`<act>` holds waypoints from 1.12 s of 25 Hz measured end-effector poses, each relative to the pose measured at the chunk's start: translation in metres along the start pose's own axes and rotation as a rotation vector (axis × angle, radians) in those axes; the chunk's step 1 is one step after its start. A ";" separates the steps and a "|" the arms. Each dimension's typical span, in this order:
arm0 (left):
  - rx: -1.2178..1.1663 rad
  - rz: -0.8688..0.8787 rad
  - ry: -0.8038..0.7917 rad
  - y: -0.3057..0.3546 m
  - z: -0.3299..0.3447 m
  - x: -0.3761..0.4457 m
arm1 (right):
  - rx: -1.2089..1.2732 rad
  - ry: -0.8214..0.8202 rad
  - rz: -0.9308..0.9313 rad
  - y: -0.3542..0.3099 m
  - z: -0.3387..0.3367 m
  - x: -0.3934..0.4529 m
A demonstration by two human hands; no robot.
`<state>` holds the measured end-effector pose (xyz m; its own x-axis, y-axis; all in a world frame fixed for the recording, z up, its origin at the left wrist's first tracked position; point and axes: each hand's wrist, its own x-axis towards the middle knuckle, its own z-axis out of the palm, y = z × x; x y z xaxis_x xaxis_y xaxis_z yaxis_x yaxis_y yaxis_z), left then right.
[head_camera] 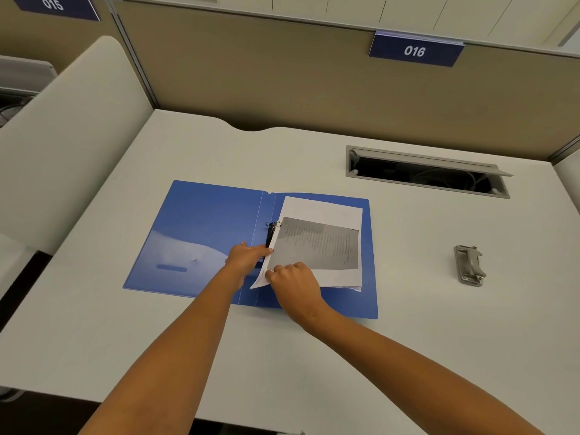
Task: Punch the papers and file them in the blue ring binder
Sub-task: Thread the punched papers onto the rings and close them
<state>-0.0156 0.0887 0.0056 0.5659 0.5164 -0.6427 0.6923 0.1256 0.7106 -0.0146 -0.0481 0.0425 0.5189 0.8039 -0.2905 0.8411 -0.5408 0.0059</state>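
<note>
Lying open flat on the white desk (314, 356), the blue ring binder (201, 233) sits a bit left of centre, spine running away from the camera, ring mechanism (271, 231) at the spine's far half with a metal ring visible at its top end. Papers (323, 243) rest on the binder's right inner cover, a small stack, top sheet showing a grey printed block with text too small to read; the left edge of the stack is up at the rings, near-left corner lifted and curled off the cover. Left hand (246, 257) reaches in over the left cover, fingers extended toward the lower end of the ring mechanism and touching the papers' left edge; exact grip not clear, looks like fingertips pressing at the mechanism. Right hand (293, 279) is curled, knuckles up, pinching the lifted near-left corner of the papers between thumb and fingers. Both forearms bare, coming in from the bottom of the frame. Grey metal hole punch (469, 265) sits well apart to the right on the desk, untouched. Open cable tray slot (426, 172) in the desk behind it, flap raised, cables inside. Tan partition wall (282, 73) at the back carries a dark blue "016" label (415, 51); a "015" label (55, 4) shows at top left.
</note>
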 end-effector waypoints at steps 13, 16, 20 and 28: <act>-0.013 -0.027 -0.019 0.010 0.005 -0.001 | -0.042 -0.003 -0.034 0.006 0.000 -0.005; -0.027 -0.024 -0.009 0.009 0.003 -0.003 | -0.033 0.005 -0.037 0.003 0.001 -0.003; 0.014 0.015 0.001 0.009 0.000 -0.003 | -0.023 0.002 -0.028 -0.002 0.001 0.001; 0.172 0.027 0.103 0.005 0.008 0.007 | -0.046 0.008 0.006 0.004 0.005 0.002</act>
<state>-0.0047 0.0861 0.0018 0.5428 0.6023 -0.5853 0.7487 -0.0312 0.6622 -0.0115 -0.0500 0.0376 0.5254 0.8025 -0.2827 0.8437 -0.5343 0.0513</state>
